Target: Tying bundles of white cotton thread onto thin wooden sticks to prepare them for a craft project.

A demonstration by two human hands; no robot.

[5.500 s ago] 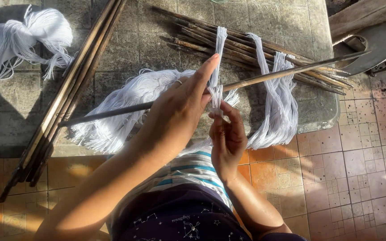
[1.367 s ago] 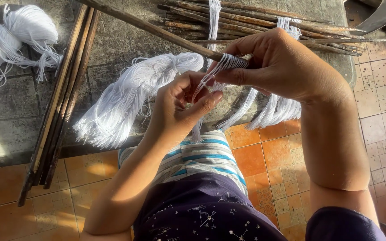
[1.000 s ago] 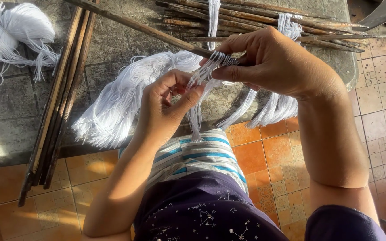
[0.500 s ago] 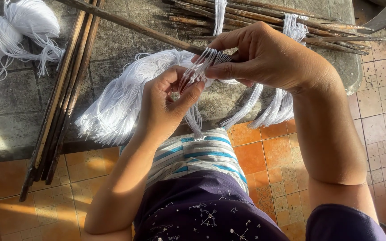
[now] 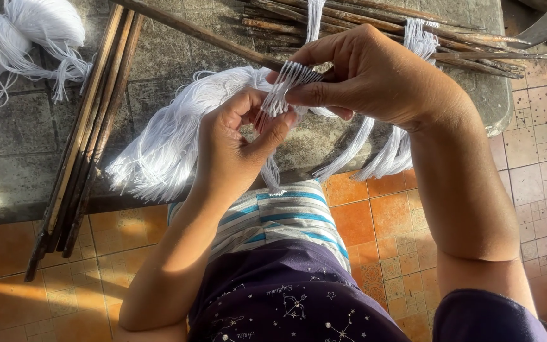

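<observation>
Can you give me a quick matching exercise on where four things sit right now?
Things:
1. left hand
2. right hand
3. loose white thread bundle
4. bunch of sticks

Places:
A. top left, untouched
B. gripping the thread-wrapped stick
C. lying along the slab's left side
D. pinching white strands below the stick

Pairs: 1-D, 2-B, 3-A, 4-C

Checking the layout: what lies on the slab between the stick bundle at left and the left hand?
In the head view, a loose heap of white thread lies between the stick bundle and the left hand, on the stone slab.
</observation>
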